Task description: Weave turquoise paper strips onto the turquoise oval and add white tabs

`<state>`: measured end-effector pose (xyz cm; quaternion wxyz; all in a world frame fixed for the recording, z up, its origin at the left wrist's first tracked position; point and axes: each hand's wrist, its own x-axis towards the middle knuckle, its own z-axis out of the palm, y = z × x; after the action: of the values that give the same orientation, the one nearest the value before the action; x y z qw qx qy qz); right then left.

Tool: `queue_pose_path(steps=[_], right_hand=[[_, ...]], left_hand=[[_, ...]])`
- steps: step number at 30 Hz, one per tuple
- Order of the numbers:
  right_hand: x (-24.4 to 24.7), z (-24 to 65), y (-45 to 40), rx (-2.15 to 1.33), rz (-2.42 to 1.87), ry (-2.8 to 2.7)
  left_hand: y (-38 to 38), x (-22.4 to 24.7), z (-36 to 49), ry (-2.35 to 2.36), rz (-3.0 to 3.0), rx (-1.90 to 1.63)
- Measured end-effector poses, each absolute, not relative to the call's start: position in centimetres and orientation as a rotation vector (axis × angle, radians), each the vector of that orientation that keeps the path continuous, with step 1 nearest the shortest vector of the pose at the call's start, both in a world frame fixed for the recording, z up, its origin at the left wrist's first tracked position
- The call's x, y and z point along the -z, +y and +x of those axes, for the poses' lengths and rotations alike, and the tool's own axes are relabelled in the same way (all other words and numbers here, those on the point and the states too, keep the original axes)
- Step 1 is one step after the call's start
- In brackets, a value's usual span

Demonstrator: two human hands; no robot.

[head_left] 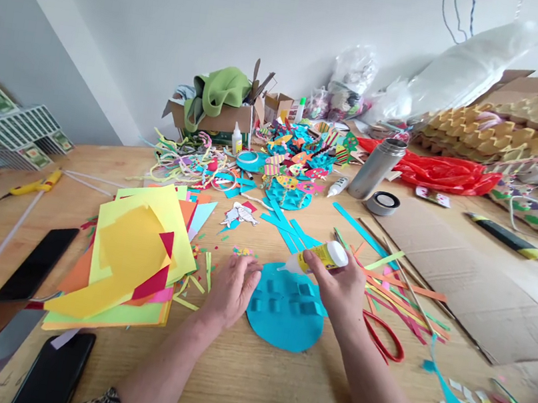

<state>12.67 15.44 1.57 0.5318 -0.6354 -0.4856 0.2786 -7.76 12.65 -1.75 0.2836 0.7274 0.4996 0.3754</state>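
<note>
Glue bottle (pixel 325 257) | right hand (pixel 344 292) gripping it | left hand (pixel 233 287) half-open at blue disc's (pixel 284 330) edge

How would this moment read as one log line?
right hand: holds glue bottle tilted | nozzle: near far edge of blue disc | left hand: at disc's left edge, contact unclear

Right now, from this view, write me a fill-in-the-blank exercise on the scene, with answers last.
1. The right hand holds a white, narrow-tipped ____.
2. The round paper beneath its tip is ____ in colour.
3. The scissors beside the right wrist show a ____ handle.

Missing words: bottle; blue; red.
</note>
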Motion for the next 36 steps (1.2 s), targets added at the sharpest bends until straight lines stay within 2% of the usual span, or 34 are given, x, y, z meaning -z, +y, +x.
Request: queue_pose_path(steps=[5, 18, 36], right_hand=[[-1.7, 13.8, 15.7, -0.887, -1.339, -0.955], [-1.2, 14.1, 14.8, -0.712, -1.490, -1.096], [-0.2, 14.2, 14.8, -0.672, -1.529, -1.142]], left_hand=[[12.7, 1.7, -7.8, 1.322, 1.957, -1.005], [12.6, 1.7, -7.8, 1.341, 1.953, -0.994], [12.6, 1.6, -7.8, 1.323, 1.928, -0.986]])
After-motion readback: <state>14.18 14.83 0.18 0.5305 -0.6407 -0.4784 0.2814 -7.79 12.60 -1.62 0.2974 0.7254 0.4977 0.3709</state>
